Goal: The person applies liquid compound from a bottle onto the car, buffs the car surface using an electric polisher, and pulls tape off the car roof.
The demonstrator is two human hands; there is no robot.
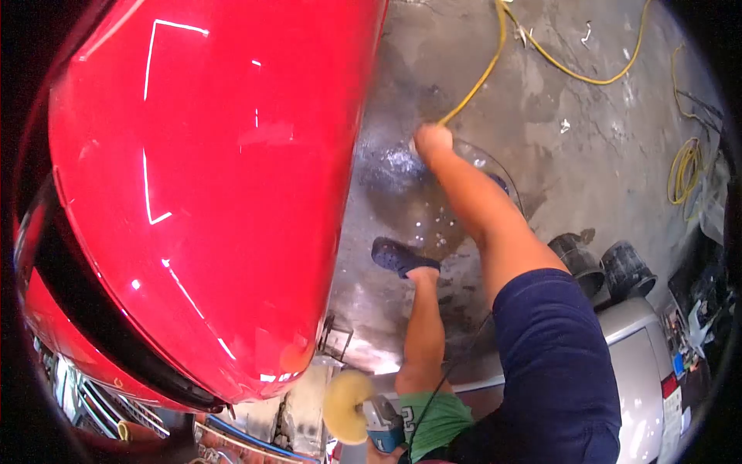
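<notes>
Right hand (434,143): fingers curled into a fist, blurred, no gap seen between them; the yellow cord (479,83) runs into the fist and appears gripped there, its length trailing off beyond the knuckles toward the frame's top. Left hand (380,457): mostly cut off by the lower frame edge; what shows is wrapped round the near end of the polisher (386,427); exact spread of the fingers cannot be told.

Key relation: polisher lies just beyond the left fingers, long axis slanting up and leftward in frame, pad (345,407) at the far end; left hand is on it, right hand well apart, out over the floor (556,139); pad sits near the end of the red car (232,178), with a gap in this view, though depth is unclear.

Writing: a "2" on the green shorts (440,425), turned sideways; pale marking on the polisher, unreadable; sticker (671,421) by the grey car (635,359), print too small; no brand made out.
</notes>
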